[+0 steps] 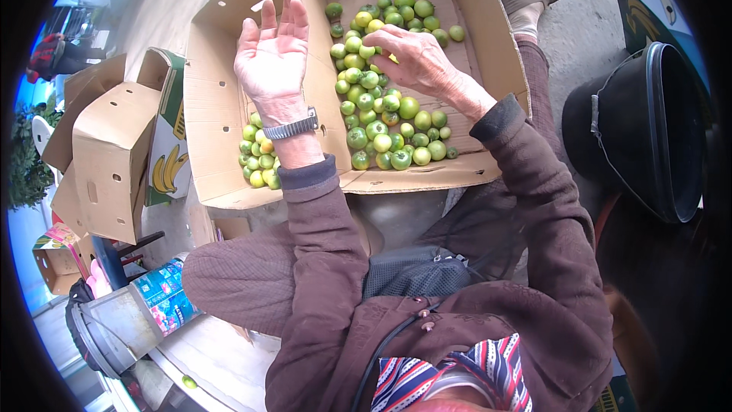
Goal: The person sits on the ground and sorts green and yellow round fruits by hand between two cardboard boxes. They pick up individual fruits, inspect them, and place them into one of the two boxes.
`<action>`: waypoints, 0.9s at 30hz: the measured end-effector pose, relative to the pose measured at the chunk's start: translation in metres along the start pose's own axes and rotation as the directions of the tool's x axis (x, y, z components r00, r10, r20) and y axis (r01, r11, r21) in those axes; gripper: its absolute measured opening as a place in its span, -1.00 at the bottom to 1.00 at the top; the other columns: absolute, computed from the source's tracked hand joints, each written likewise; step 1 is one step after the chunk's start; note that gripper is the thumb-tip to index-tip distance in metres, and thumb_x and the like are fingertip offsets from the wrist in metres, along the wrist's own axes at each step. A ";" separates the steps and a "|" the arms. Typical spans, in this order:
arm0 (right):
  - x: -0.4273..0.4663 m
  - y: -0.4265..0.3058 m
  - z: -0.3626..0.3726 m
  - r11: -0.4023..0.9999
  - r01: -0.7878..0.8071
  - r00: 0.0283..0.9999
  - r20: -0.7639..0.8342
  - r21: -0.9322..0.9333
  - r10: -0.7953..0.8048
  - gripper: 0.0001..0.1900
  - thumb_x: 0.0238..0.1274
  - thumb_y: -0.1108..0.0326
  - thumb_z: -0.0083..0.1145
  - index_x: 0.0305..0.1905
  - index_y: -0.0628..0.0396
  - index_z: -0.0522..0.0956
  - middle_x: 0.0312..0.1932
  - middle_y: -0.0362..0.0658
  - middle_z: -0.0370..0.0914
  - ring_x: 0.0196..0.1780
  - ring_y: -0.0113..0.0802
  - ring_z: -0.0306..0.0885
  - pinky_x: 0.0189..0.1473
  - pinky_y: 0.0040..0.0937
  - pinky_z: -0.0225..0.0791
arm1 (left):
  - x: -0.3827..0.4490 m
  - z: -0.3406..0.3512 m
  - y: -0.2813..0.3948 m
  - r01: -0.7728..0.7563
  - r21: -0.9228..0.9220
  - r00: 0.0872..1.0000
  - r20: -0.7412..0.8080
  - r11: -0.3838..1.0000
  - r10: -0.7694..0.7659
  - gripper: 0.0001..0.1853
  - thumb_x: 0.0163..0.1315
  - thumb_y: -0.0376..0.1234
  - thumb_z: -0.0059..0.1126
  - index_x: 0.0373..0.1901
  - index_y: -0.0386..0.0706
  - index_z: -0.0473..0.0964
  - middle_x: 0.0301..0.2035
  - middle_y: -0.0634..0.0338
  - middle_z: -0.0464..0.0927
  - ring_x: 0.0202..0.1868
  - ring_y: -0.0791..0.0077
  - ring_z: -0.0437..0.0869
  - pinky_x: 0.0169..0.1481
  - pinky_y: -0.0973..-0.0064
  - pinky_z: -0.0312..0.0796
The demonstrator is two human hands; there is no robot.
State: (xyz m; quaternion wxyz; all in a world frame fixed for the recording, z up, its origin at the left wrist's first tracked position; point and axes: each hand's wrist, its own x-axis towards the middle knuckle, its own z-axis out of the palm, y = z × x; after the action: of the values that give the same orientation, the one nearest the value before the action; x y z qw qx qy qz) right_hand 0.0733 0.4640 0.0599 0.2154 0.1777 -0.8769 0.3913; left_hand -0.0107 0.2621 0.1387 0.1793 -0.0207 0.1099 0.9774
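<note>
Two open cardboard boxes stand side by side in front of me. Loose green tomatoes point(366, 100), some yellowish, cover much of the floor of the right box point(477, 86). The left box point(209, 97) has a smaller heap of green tomatoes point(255, 149) in its near corner, partly hidden by my wrist. My left hand point(274, 60) is raised over the left box, palm up and fingers apart, holding nothing. Above the tomatoes in the right box is my right hand point(414, 60), its fingers bent downward; whether it grips a tomato is unclear.
A black bucket point(623, 126) lies tilted at the right. Empty banana cartons point(117, 143) lean together on the left, and a grey bucket point(114, 320) lies below them. One green tomato point(189, 381) rests on a pale surface at lower left. A person point(57, 57) is farther off.
</note>
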 end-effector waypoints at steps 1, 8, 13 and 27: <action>0.002 -0.011 -0.002 0.997 0.023 1.000 0.019 0.070 -0.024 -0.73 0.10 0.36 0.19 -0.06 0.06 0.54 -0.23 -0.13 0.57 -0.22 -0.12 0.61 -0.17 -0.21 0.48 | 0.003 0.007 -0.010 0.126 -0.198 0.991 0.077 0.972 -0.113 -0.59 0.34 -0.36 -0.06 0.13 -0.45 0.27 0.14 -0.26 0.31 0.23 -0.11 0.36 0.26 -0.06 0.39; -0.006 -0.042 0.008 0.844 -0.020 0.996 0.083 0.536 -0.030 -0.72 -0.05 0.46 0.31 -0.16 0.26 0.57 -0.37 -0.08 0.60 -0.35 -0.31 0.62 -0.32 -0.40 0.48 | 0.021 0.002 -0.062 0.260 -0.500 0.965 0.120 0.826 -0.232 -0.60 0.39 -0.24 -0.08 0.05 -0.43 0.31 0.08 -0.31 0.38 0.15 -0.11 0.45 0.17 0.01 0.46; -0.011 -0.034 0.009 0.962 0.245 0.969 -0.016 0.125 -0.245 -0.77 -0.10 0.37 0.29 -0.29 0.14 0.52 -0.48 -0.15 0.51 -0.43 -0.16 0.57 -0.42 -0.25 0.39 | 0.041 -0.024 -0.055 0.134 -0.219 0.991 0.014 0.966 -0.134 -0.65 0.39 -0.25 -0.07 0.02 -0.36 0.35 0.02 -0.27 0.45 0.11 -0.07 0.50 0.15 0.02 0.47; -0.017 -0.050 0.017 0.944 0.301 0.938 0.221 -0.136 -0.268 -0.80 -0.17 0.28 0.19 -0.43 0.07 0.41 -0.57 -0.17 0.40 -0.45 -0.23 0.50 -0.39 -0.24 0.36 | 0.058 -0.050 -0.077 -0.257 0.792 0.927 0.041 0.554 0.372 -0.70 0.31 -0.42 0.03 0.03 -0.33 0.32 -0.26 -0.17 0.58 -0.32 0.01 0.72 -0.25 0.20 0.66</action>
State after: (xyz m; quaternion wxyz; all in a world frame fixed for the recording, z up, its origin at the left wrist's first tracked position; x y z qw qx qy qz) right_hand 0.1071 0.4221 0.0714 0.1951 0.3226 -0.8887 0.2610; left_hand -0.0371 0.3415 0.0696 -0.0155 0.0154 0.5395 0.8417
